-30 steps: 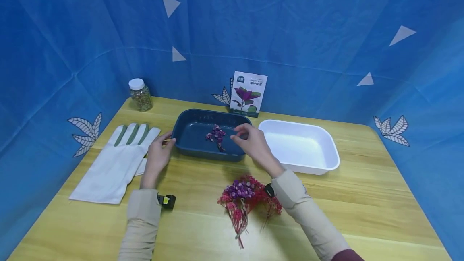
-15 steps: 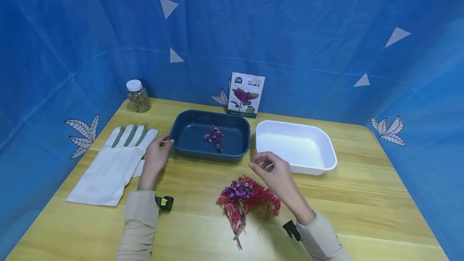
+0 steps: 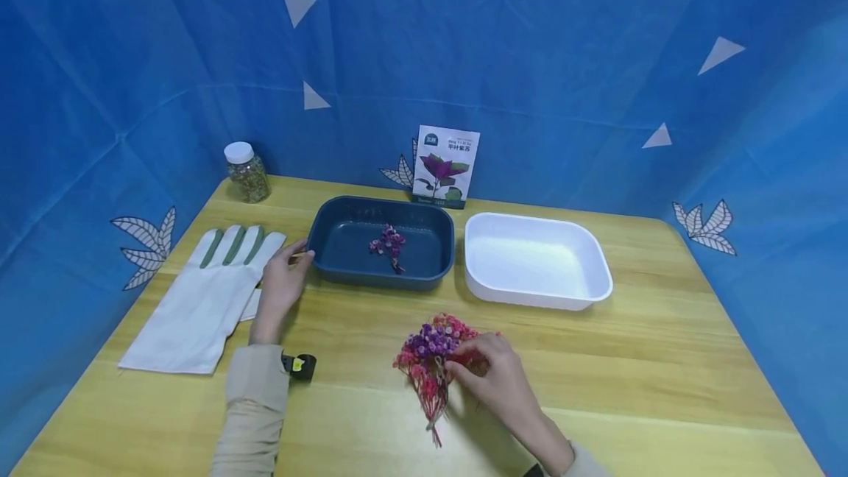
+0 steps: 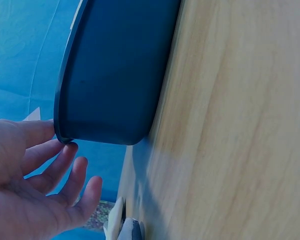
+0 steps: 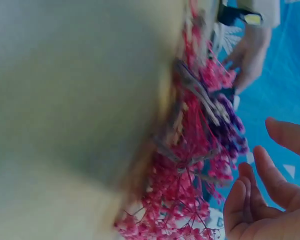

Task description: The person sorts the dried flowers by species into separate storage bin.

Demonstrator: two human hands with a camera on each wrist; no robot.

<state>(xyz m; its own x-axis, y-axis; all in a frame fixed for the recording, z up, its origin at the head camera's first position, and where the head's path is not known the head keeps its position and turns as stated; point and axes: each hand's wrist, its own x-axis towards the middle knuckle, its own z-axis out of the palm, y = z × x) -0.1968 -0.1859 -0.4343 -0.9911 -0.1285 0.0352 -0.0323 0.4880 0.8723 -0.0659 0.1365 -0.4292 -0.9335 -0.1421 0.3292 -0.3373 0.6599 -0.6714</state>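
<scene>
While left hand (image 3: pixel 281 284) pinches: corner rim of dark tray (image 3: pixel 377 281)
Right hand (image 3: pixel 501 380): fingers parted, holding nothing, beside bouquet (image 3: pixel 427 346)
Bouquet: on table (image 3: pixel 351 418), in front of dark tray
Purple sprig (image 3: pixel 389 243): inside dark tray

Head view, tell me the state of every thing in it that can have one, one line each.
Flower bunch, tied, lying down
Blue tray, upright, uncovered
Purple sprig, lying inside the blue tray
White tray, upright, uncovered
Jar, upright, lid on
Glove, lying flat
Packet, propped upright, printed side showing
Curtain, hanging, creased
</scene>
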